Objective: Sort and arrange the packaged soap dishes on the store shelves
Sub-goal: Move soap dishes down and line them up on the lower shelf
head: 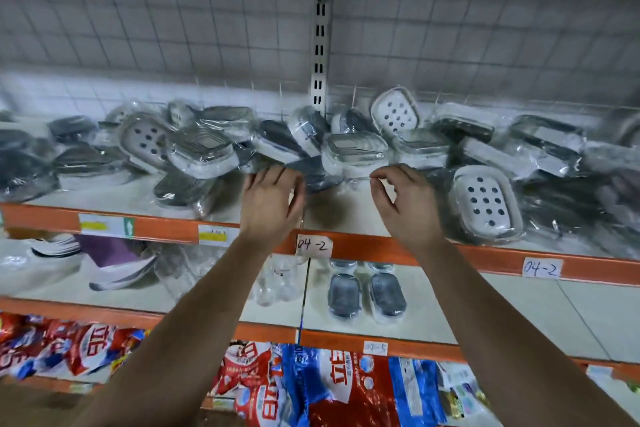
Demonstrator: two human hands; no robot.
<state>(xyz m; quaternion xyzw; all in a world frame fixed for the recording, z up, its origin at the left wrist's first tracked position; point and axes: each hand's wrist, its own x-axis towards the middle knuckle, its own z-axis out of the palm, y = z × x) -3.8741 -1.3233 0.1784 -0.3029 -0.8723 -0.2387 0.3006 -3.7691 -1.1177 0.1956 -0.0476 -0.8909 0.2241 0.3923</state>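
Packaged soap dishes lie in a loose heap along the upper shelf (346, 218), each in clear plastic wrap. Some are white with holes (485, 206), others grey and ribbed (201, 149). A dark packet (310, 172) lies at the front of the heap between my hands. My left hand (272, 199) is raised at the shelf edge with curved, spread fingers, its fingertips just left of that dark packet. My right hand (403, 198) hovers to the packet's right, thumb and forefinger nearly pinched beside clear wrap. Two grey dishes (367, 295) lie side by side on the lower shelf.
The orange shelf edges carry handwritten labels "04-2" (313, 246). A slotted upright post (319, 55) splits the wire-grid back wall. The lower shelf holds clear bottles (277, 282) and wrapped shoes (114, 267). Red and blue bags (311, 388) fill the bottom shelf.
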